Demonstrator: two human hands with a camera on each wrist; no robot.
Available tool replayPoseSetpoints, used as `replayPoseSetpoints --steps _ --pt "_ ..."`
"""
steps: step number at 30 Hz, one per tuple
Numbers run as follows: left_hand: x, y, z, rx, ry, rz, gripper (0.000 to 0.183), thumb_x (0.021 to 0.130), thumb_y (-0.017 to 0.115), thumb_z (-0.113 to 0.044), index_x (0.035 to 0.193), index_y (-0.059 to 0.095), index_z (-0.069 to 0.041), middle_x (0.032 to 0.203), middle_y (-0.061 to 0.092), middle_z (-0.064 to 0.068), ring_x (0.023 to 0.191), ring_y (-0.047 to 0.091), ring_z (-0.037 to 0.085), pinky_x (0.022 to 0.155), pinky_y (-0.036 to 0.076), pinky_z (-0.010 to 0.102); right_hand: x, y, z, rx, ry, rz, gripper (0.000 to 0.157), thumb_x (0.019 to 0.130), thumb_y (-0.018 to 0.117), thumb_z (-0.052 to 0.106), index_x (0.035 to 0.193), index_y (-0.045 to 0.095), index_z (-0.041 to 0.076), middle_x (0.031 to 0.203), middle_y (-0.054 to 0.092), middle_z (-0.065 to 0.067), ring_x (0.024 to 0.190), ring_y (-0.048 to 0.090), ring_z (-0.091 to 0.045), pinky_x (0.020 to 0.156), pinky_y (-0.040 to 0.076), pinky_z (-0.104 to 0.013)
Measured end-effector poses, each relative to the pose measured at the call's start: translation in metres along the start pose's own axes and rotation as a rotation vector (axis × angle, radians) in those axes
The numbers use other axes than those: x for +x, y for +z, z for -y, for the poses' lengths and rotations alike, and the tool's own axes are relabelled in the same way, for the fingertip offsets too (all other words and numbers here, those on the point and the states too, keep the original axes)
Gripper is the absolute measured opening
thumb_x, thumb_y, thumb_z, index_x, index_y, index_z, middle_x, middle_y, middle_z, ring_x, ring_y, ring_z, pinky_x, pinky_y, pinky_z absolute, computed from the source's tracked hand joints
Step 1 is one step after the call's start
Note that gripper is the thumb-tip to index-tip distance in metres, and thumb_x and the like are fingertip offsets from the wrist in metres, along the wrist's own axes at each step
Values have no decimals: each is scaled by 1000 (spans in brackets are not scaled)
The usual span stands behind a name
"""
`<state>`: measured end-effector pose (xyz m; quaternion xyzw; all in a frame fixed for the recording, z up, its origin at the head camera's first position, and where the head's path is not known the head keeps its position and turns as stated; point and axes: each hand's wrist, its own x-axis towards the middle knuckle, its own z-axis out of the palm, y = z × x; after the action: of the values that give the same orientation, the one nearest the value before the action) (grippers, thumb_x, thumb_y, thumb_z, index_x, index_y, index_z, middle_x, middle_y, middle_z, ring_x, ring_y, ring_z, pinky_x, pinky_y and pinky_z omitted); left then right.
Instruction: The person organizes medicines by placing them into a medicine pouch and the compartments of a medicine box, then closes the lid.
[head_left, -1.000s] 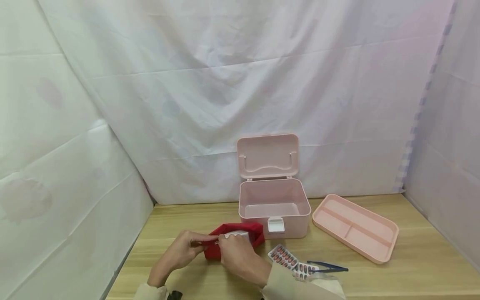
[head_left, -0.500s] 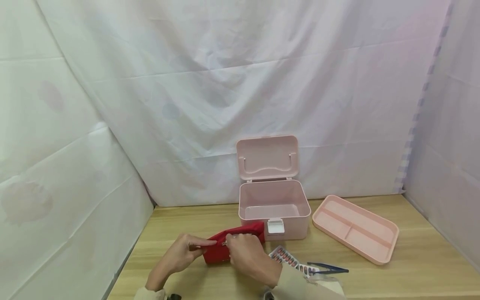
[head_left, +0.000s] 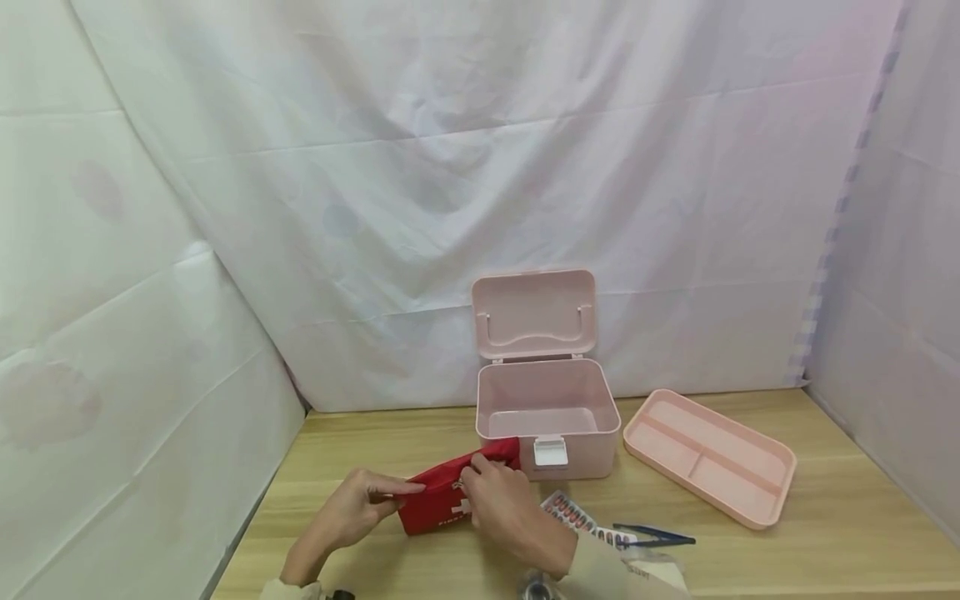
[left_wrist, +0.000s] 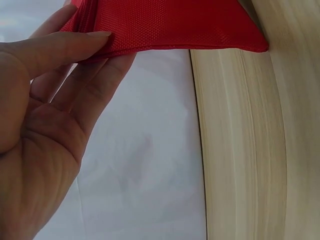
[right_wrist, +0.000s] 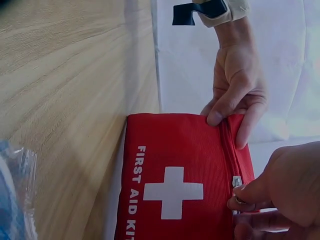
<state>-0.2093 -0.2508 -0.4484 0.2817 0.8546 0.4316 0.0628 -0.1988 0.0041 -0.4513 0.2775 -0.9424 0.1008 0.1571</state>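
Two hands [head_left: 358,507] [head_left: 504,507] partly hide the red pouch [head_left: 431,504].

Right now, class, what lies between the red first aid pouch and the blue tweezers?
In the head view, the right hand and blister-packed capsules lie between pouch and tweezers.

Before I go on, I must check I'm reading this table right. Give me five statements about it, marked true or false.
1. The left hand holds one end of the red pouch. True.
2. The right hand pinches at the pouch's zipper. True.
3. The pink box is shut. False: its lid stands open.
4. The tray sits inside the box. False: the tray lies on the table, right of the box.
5. Neither hand touches the blue tweezers. True.
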Motion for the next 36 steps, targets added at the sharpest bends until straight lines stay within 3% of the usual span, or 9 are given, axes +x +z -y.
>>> replayPoseSetpoints --steps 6,13,17,22,27,31,36 --pt "1 -1 0 10 0 7 37 86 64 13 113 76 -9 113 73 12 100 70 16 78 59 30 -3 -1 -7 43 -18 -67 16 92 68 22 77 64 16 74 62 5 59 57 -12 49 46 -27" --pt "3 -1 -3 19 6 5 37 86 64 14 111 77 -9 113 73 11 100 70 17 79 58 27 -6 -4 -11 190 -65 -93 19 92 68 17 74 60 18 68 59 9 58 56 -7 52 45 -22" --pt "3 0 -4 21 13 -4 37 85 63 15 112 76 -7 114 72 13 101 70 18 79 58 25 -9 0 -3 126 -66 -82 13 94 65 21 81 63 17 81 61 5 60 59 -12 52 47 -24" --pt "2 2 -6 42 12 -16 36 86 64 14 113 76 -7 113 72 13 101 69 18 79 58 24 -10 6 18 67 2 -82 12 96 62 23 89 67 14 89 56 0 56 59 -15 48 46 -26" --pt "1 4 -6 59 17 -29 34 86 64 13 112 75 -5 111 73 13 99 70 19 77 58 25 -9 9 27 156 14 -120 12 96 62 18 92 70 11 93 60 -4 55 58 -14 49 47 -25" --pt "0 4 -6 63 2 -30 36 86 65 13 113 76 -7 110 73 11 99 70 17 78 58 25 -9 8 29 212 21 -102 11 96 63 17 95 71 9 100 66 -7 67 65 -17 57 54 -28" --pt "0 4 -5 81 31 -37 34 85 66 12 112 76 -7 110 74 10 99 70 15 79 57 23 -8 5 26 342 -1 -58 7 94 63 14 88 65 12 83 64 4 71 62 -7 60 52 -23"
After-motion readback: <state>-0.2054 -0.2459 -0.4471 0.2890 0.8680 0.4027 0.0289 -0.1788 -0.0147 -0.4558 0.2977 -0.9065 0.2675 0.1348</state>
